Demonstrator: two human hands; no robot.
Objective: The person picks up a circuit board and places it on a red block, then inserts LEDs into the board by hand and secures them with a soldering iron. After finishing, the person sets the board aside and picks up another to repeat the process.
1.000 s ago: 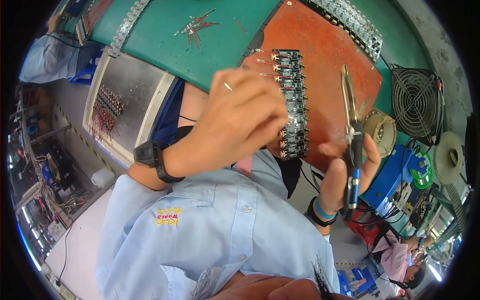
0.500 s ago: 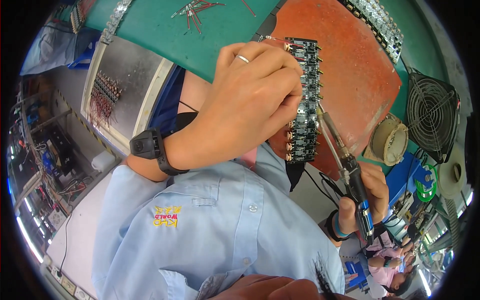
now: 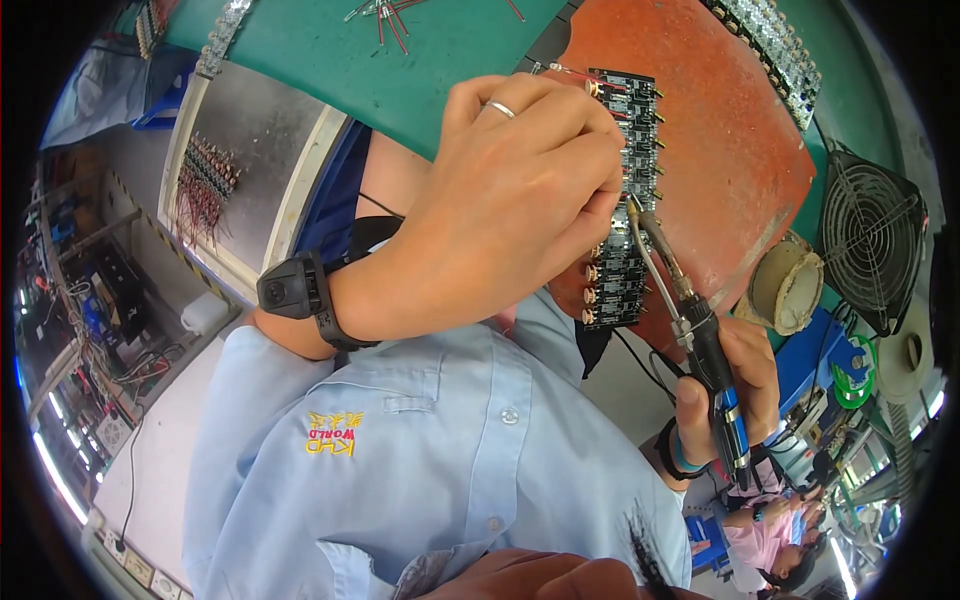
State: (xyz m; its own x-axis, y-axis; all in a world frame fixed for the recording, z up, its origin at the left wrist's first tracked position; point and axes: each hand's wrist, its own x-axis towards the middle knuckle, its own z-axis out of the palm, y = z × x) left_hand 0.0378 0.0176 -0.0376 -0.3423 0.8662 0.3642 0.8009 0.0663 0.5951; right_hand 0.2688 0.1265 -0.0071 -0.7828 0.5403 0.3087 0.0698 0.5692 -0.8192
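The left hand, a silver ring on one finger and a black watch on the wrist, is curled over the long black strip of small circuit boards with brass connectors, its fingertips pinched closed near the strip's middle; what they pinch there is hidden. The strip lies on a rust-red mat on the green surface, running from 12 o'clock to 6 o'clock just right of picture centre. The right hand, at 4 o'clock, is closed around the blue-and-black handle of a soldering iron, whose metal tip slants up to meet the strip right beside the left fingertips.

The main risk, as I judge it, is a burn: the hot tip sits almost touching the left fingers, so a small slip of either hand could bring them together. The tip could also slide across neighbouring pads and bridge them. The left hand blocks much of the joint from sight, which makes aiming harder. A round tan tip-cleaning pot and a black wire-guarded fan stand at 3 o'clock, and loose red wires lie at 12 o'clock, well apart.
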